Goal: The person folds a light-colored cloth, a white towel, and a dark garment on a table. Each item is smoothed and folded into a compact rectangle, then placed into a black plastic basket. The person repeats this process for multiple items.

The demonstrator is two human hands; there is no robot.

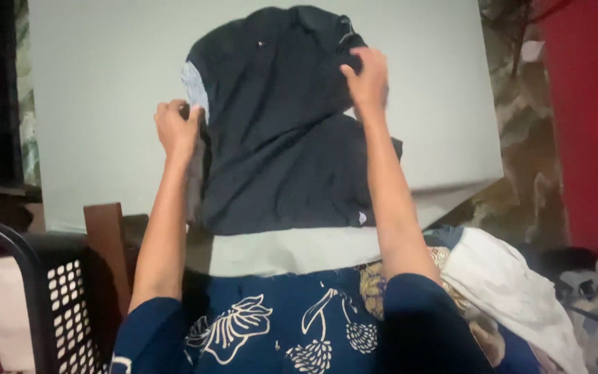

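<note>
garment: dark navy shirt (282,131) lies spread flat on the pale table (98,90), hem toward the person, collar end at the far side; flat so its edges can be lined up
left hand: left hand (176,127) closed in a pinch on the shirt's left edge, beside a light grey inner patch (193,86); keeps that side taut
right hand: right hand (366,77) fingers curled shut on a bunched fold near the collar, lifting it slightly
nearby: black perforated basket (60,305) at lower left; white cloth (513,291) heaped at lower right
person: blue floral clothing (271,325) at bottom edge
</note>
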